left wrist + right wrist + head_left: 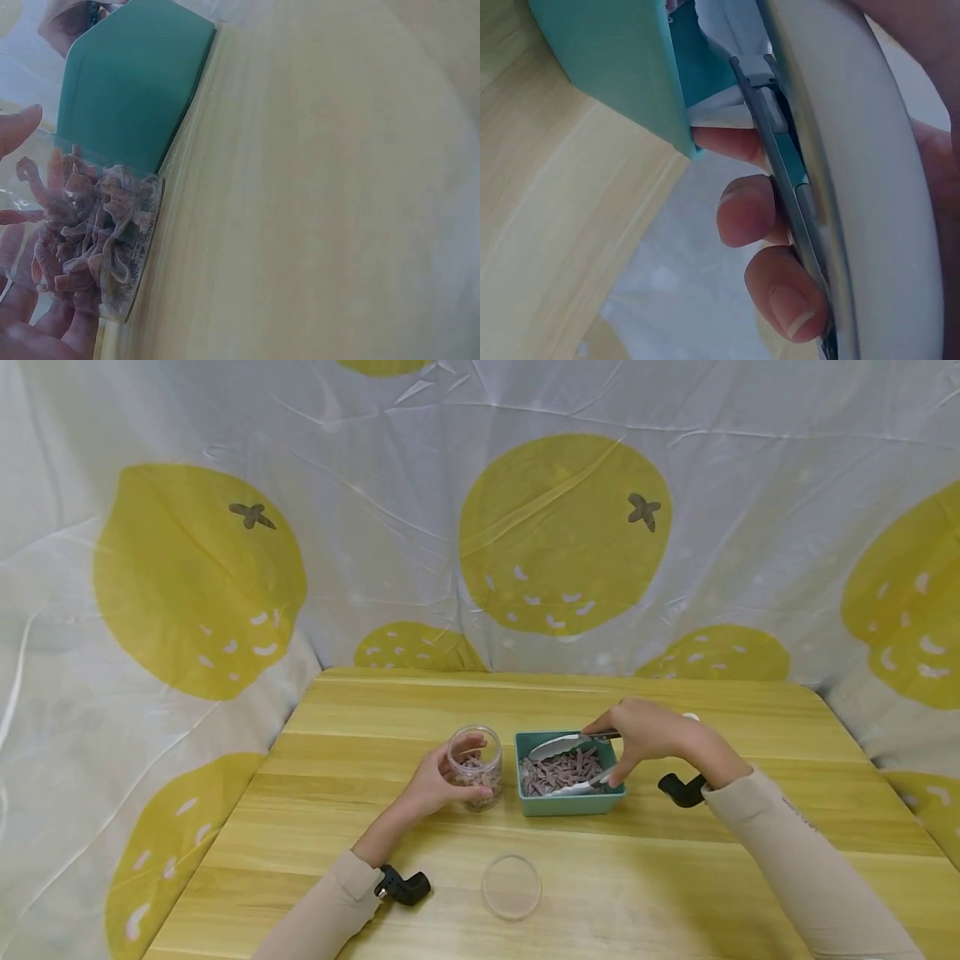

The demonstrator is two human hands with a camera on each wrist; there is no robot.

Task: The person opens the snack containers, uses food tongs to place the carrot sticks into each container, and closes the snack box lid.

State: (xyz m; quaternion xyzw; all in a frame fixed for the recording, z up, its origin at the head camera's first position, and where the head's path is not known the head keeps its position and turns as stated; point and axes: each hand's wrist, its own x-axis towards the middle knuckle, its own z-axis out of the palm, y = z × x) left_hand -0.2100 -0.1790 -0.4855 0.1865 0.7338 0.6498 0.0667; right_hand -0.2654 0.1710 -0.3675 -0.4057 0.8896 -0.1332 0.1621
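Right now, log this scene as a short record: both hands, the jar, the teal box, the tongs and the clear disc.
left hand: holds jar
jar: upright, open, pinkish strips inside
right hand: holds tongs
tongs: spread, tips inside teal box
teal box: right of jar, holding similar strips
clear disc: on table, nearer the person than jar

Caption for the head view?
Left hand grips a clear jar; right hand holds tongs reaching into a teal box of strips.
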